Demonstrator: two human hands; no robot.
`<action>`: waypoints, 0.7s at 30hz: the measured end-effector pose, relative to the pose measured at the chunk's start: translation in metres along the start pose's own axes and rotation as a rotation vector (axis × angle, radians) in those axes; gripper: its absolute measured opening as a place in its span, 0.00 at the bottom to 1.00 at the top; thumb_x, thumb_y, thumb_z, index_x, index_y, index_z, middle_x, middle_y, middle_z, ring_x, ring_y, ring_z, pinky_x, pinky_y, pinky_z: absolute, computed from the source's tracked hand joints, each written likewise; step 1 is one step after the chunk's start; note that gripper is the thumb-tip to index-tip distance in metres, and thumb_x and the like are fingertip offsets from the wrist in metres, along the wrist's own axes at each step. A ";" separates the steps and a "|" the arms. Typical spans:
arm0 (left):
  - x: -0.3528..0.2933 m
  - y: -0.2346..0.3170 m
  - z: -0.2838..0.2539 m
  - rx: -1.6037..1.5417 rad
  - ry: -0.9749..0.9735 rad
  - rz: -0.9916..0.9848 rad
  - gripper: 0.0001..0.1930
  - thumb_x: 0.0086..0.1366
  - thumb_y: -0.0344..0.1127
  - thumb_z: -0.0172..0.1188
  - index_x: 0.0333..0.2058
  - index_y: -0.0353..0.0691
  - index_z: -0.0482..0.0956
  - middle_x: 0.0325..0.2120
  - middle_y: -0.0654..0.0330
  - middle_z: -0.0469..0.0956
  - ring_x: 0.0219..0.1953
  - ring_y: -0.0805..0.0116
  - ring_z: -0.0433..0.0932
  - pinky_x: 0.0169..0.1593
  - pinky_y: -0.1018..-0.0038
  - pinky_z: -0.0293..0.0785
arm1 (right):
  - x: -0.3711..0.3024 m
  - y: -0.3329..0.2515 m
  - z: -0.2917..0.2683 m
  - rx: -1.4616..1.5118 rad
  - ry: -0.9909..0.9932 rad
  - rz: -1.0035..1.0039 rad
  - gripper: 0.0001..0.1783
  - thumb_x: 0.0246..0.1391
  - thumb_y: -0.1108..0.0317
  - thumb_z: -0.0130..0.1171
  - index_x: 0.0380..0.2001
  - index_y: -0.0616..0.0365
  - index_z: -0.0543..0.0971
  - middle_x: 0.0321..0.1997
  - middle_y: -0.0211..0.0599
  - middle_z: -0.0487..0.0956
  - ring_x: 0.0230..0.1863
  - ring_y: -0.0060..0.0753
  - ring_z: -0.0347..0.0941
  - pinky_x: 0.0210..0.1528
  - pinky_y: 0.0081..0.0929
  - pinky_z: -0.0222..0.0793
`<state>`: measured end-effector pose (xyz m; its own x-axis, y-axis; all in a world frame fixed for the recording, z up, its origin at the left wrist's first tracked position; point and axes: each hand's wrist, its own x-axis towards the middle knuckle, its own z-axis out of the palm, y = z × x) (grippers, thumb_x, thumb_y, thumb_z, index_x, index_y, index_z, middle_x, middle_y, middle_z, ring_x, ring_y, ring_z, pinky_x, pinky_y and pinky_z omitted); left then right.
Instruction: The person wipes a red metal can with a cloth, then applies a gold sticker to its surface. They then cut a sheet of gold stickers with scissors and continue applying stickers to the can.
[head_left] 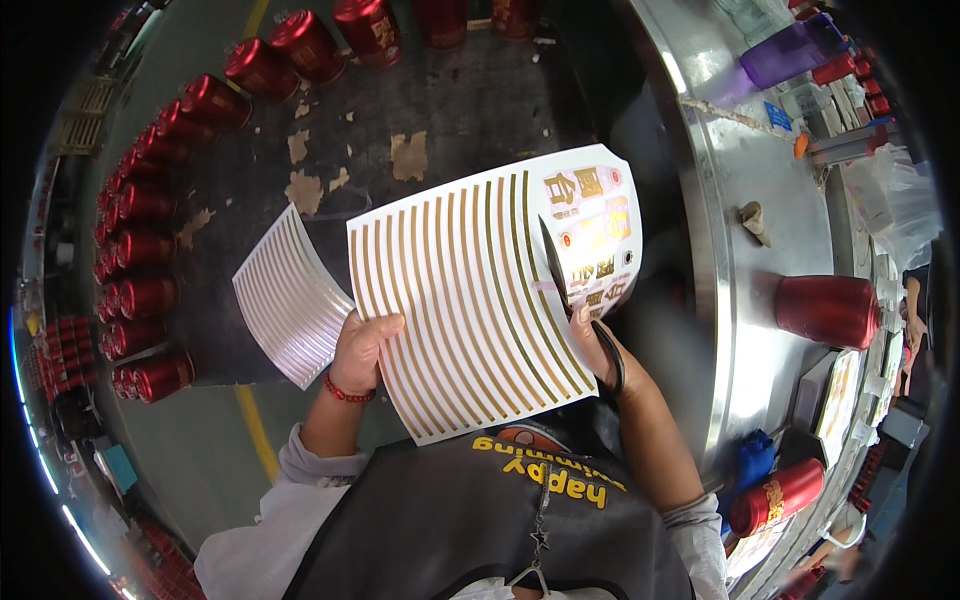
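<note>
A white sheet with gold stripes (440,300) is pinched at its left edge by my left hand (366,345), thumb on top. My right hand (598,345) is closed round black-handled scissors (555,262). Their dark blades lie across the sheet, between the striped part and a section with gold characters and pink patches (590,230) at the right. That right section curls away from the rest. Beyond my left hand, a smaller striped sheet (290,300) rests partly over the dark table; its corner reaches close to my left hand.
Red lidded jars (145,252) line the left and far edges of the worn dark table (370,110). On the right stands a metal bench (735,215) with a red jar (825,312), another lying jar (778,497) and a purple container (790,52).
</note>
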<state>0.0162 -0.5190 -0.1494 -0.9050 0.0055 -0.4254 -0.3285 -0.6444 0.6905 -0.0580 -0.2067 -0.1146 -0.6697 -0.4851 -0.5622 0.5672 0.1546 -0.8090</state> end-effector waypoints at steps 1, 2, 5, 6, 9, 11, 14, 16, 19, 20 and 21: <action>0.000 0.000 0.002 -0.006 -0.006 0.017 0.17 0.64 0.28 0.55 0.51 0.29 0.74 0.43 0.53 0.81 0.41 0.65 0.83 0.46 0.69 0.81 | 0.003 0.001 -0.002 -0.014 -0.003 -0.007 0.55 0.59 0.25 0.36 0.55 0.76 0.71 0.50 0.54 0.77 0.55 0.38 0.72 0.56 0.27 0.68; 0.000 0.004 0.006 -0.002 0.018 0.023 0.17 0.64 0.28 0.56 0.51 0.29 0.74 0.43 0.53 0.81 0.41 0.65 0.83 0.47 0.69 0.81 | 0.008 0.001 -0.004 -0.031 -0.007 -0.012 0.55 0.59 0.25 0.36 0.55 0.77 0.71 0.50 0.54 0.77 0.55 0.38 0.72 0.56 0.28 0.68; 0.003 0.005 0.005 -0.030 -0.021 0.028 0.17 0.64 0.28 0.56 0.51 0.30 0.74 0.44 0.53 0.81 0.43 0.65 0.83 0.48 0.69 0.80 | 0.011 -0.005 -0.007 -0.108 -0.027 -0.140 0.52 0.61 0.28 0.37 0.56 0.76 0.70 0.51 0.58 0.77 0.55 0.42 0.73 0.55 0.29 0.69; 0.003 0.003 0.002 -0.028 -0.027 0.019 0.17 0.64 0.28 0.55 0.51 0.30 0.74 0.44 0.53 0.81 0.43 0.64 0.83 0.48 0.69 0.80 | 0.012 -0.004 0.000 -0.066 -0.023 -0.213 0.50 0.62 0.29 0.36 0.57 0.74 0.69 0.51 0.57 0.76 0.55 0.43 0.73 0.55 0.29 0.70; -0.001 -0.002 -0.001 -0.040 -0.038 -0.029 0.17 0.64 0.28 0.55 0.51 0.30 0.74 0.44 0.53 0.81 0.43 0.64 0.83 0.48 0.68 0.80 | 0.012 0.029 0.006 0.086 -0.122 -0.263 0.37 0.70 0.43 0.33 0.65 0.67 0.60 0.63 0.47 0.70 0.61 0.34 0.67 0.63 0.31 0.63; -0.005 -0.004 0.000 -0.061 -0.025 -0.068 0.17 0.64 0.28 0.54 0.52 0.29 0.74 0.44 0.53 0.81 0.43 0.64 0.83 0.48 0.68 0.80 | 0.011 0.041 0.015 0.101 -0.043 -0.296 0.37 0.70 0.43 0.33 0.65 0.67 0.60 0.63 0.47 0.70 0.61 0.33 0.67 0.63 0.30 0.63; -0.005 -0.006 -0.004 -0.067 -0.028 -0.064 0.18 0.65 0.28 0.54 0.53 0.29 0.73 0.45 0.52 0.81 0.44 0.64 0.83 0.49 0.67 0.80 | 0.012 0.040 0.001 0.117 -0.091 -0.127 0.40 0.68 0.39 0.32 0.63 0.65 0.65 0.61 0.45 0.72 0.60 0.33 0.68 0.62 0.30 0.65; -0.006 -0.003 -0.003 -0.060 -0.028 -0.036 0.19 0.65 0.28 0.55 0.54 0.30 0.72 0.45 0.52 0.81 0.44 0.63 0.83 0.49 0.67 0.80 | 0.013 0.016 -0.004 0.077 -0.132 -0.062 0.44 0.66 0.34 0.28 0.62 0.64 0.67 0.59 0.43 0.74 0.58 0.32 0.70 0.60 0.30 0.67; -0.003 0.004 0.007 -0.050 -0.052 0.005 0.19 0.64 0.28 0.55 0.53 0.30 0.73 0.45 0.52 0.81 0.43 0.63 0.83 0.48 0.68 0.81 | 0.018 -0.002 -0.001 0.164 -0.095 -0.006 0.51 0.60 0.25 0.32 0.60 0.66 0.70 0.50 0.48 0.79 0.53 0.34 0.75 0.56 0.26 0.70; -0.002 0.005 0.009 -0.053 -0.049 0.013 0.18 0.64 0.28 0.55 0.53 0.30 0.73 0.45 0.52 0.81 0.43 0.64 0.83 0.48 0.68 0.81 | 0.022 -0.006 -0.001 0.137 -0.077 -0.040 0.53 0.58 0.24 0.32 0.58 0.68 0.71 0.48 0.51 0.79 0.50 0.35 0.76 0.51 0.25 0.73; -0.002 0.005 0.012 -0.055 -0.047 0.021 0.18 0.64 0.28 0.55 0.53 0.31 0.73 0.44 0.53 0.81 0.43 0.64 0.83 0.48 0.68 0.81 | 0.025 -0.008 -0.001 0.109 -0.058 -0.074 0.55 0.57 0.22 0.32 0.57 0.69 0.71 0.46 0.53 0.79 0.47 0.36 0.78 0.47 0.25 0.76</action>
<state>0.0126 -0.5134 -0.1379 -0.9235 0.0266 -0.3826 -0.2953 -0.6859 0.6651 -0.0801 -0.2196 -0.1221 -0.6843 -0.5413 -0.4887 0.5683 0.0241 -0.8225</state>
